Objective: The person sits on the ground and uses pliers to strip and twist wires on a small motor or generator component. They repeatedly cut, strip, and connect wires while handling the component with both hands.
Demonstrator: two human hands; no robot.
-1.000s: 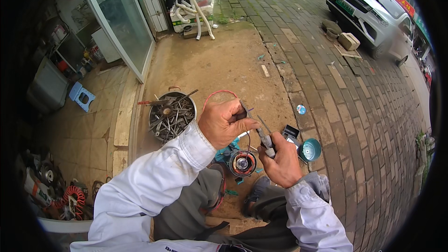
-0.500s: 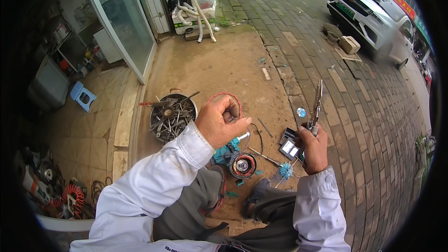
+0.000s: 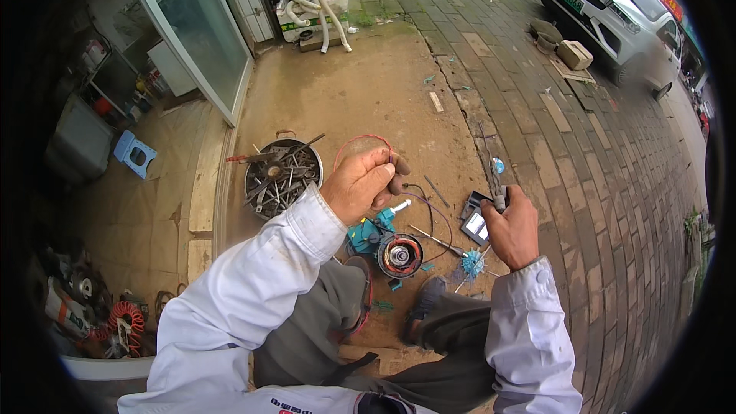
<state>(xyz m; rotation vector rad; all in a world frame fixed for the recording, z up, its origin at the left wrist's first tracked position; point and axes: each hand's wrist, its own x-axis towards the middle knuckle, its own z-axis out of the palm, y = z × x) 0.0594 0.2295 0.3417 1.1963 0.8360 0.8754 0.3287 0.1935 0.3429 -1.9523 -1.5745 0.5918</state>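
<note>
Left hand [image 3: 368, 180] is pinching a thin, glossy red plastic-coated wire [image 3: 363, 137], thumb against fingertips; the wire is looping over the far side of the knuckles. Right hand [image 3: 512, 228] is sitting to the right, well apart from it, fingers wrapping the grey grips of a slim, long-nosed metal hand tool [image 3: 499, 198]; its thin nose is pointing to the far side, blurring a bit, so can't tell how wide the tips are.

Near side, between the hands: round dark-rimmed motor body [image 3: 399, 255] is lying open face up, coppery-red windings ringing a shiny metal centre. Angular teal plastic housing [image 3: 368, 235] is sitting just left of it. Spiky pale-blue round piece [image 3: 472, 262] is resting to its right; flat black box with a white panel [image 3: 474, 218] is lying beyond that. Far left, a round metal pot [image 3: 248, 191] is holding jumbled, dull steel tools [image 3: 287, 192]. Everything is resting on gritty brown ground [image 3: 345, 84].
</note>
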